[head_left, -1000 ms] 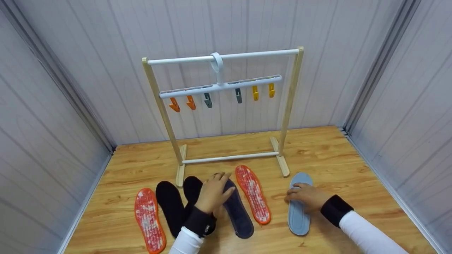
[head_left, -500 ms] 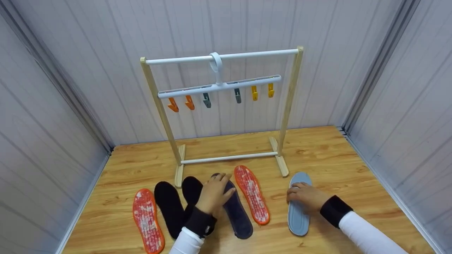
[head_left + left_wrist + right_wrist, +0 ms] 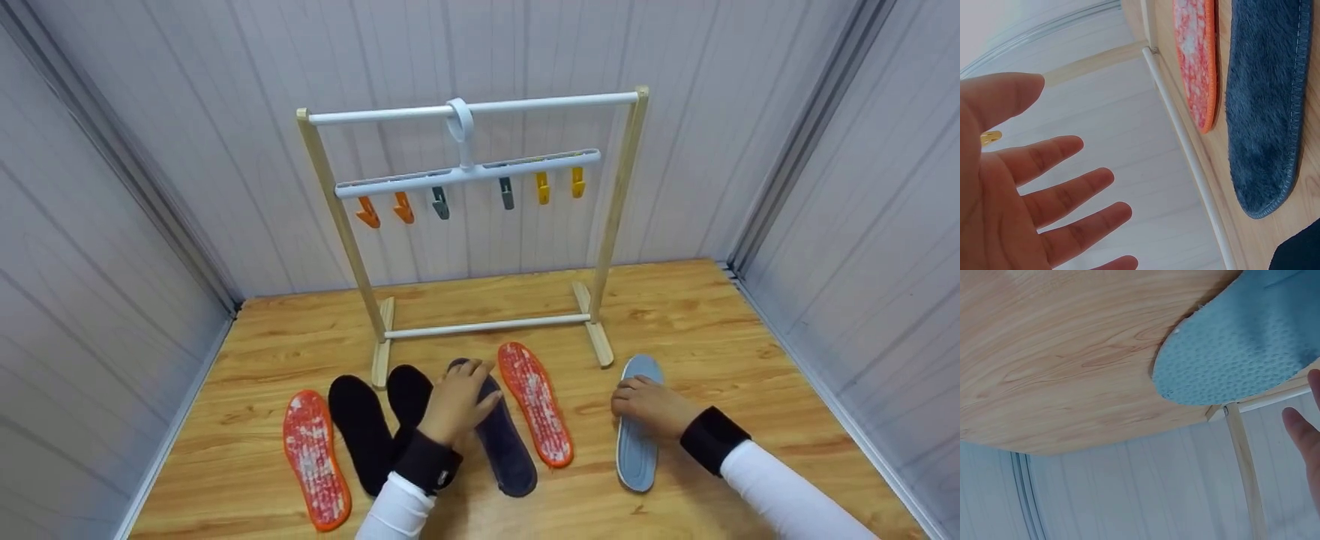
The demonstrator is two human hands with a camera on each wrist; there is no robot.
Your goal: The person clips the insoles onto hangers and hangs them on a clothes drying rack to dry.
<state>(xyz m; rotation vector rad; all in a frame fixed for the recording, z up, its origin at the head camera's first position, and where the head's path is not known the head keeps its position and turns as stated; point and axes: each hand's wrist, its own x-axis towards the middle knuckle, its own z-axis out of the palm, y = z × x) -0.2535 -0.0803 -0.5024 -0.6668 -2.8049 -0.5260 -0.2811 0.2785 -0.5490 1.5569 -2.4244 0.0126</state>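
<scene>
My left hand (image 3: pixel 456 401) is held over the far part of a dark navy insole (image 3: pixel 508 454), its fingers spread and holding nothing. The left wrist view shows the insole's fuzzy surface (image 3: pixel 1264 112) beside that hand. On the right, my right hand (image 3: pixel 654 406) grips a light blue insole (image 3: pixel 637 461) across its middle, fingers bent over its left edge; the thumb is hidden. That insole looks slightly tipped, and its dimpled end (image 3: pixel 1224 360) fills the top of the right wrist view. Between the hands lies a red-and-white insole (image 3: pixel 535 405) with an orange edge.
Two black insoles (image 3: pixel 360 427) overlap left of the left hand, beside another red-and-white insole (image 3: pixel 315 457). Behind stands a wooden rack (image 3: pixel 616 225) bearing a white hanger (image 3: pixel 420 182) with orange, grey and yellow clips. Pale panel walls (image 3: pixel 847 187) enclose the wooden tabletop (image 3: pixel 697 322).
The right fingers have closed further over the light blue insole's left edge, and it now looks narrower and tipped. The left hand has hardly moved. The view has shifted slightly.
</scene>
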